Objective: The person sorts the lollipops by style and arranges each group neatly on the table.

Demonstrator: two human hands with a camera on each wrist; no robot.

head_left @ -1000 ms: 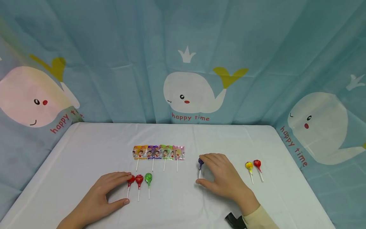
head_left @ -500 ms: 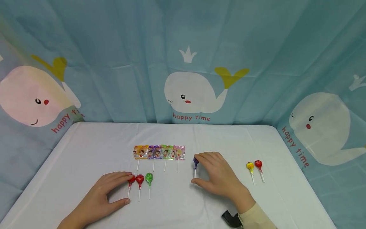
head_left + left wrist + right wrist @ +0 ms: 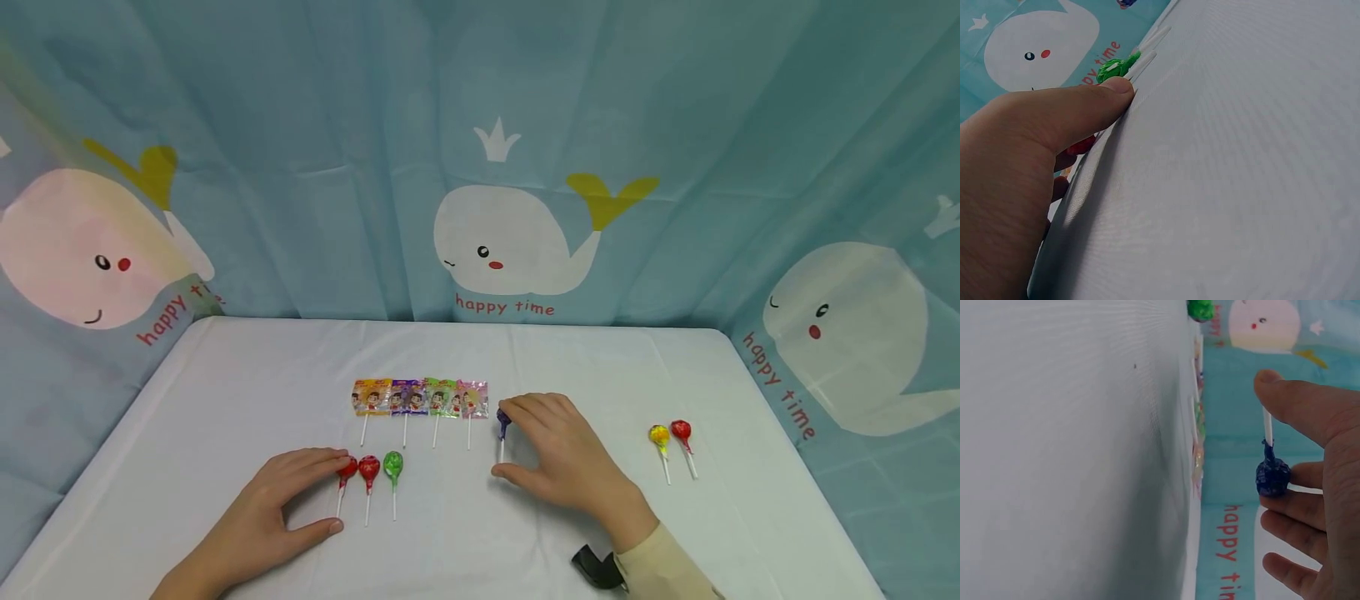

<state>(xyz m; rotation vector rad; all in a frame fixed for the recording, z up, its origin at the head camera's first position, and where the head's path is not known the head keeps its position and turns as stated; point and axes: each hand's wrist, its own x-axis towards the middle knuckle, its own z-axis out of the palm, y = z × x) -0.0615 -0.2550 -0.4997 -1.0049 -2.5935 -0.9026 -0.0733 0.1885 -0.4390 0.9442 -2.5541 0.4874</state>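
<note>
The white worktop (image 3: 225,400) is carrying everything. Just right of the packets (image 3: 408,397), the right hand (image 3: 566,454) is pinching the blue lollipop (image 3: 1272,478) lengthwise, thumb at the stick's end, fingers at the head, seemingly just off the worktop. Nearer the person than the packets' left end, the left hand (image 3: 262,512) is pinching the leftmost red lollipop (image 3: 347,469) likewise. From where I'm standing, the blue one is looking light, stiff, probably brittle; its crinkled wrapper may be slipping easily, so the stick near the head is offering the safest hold.
</note>
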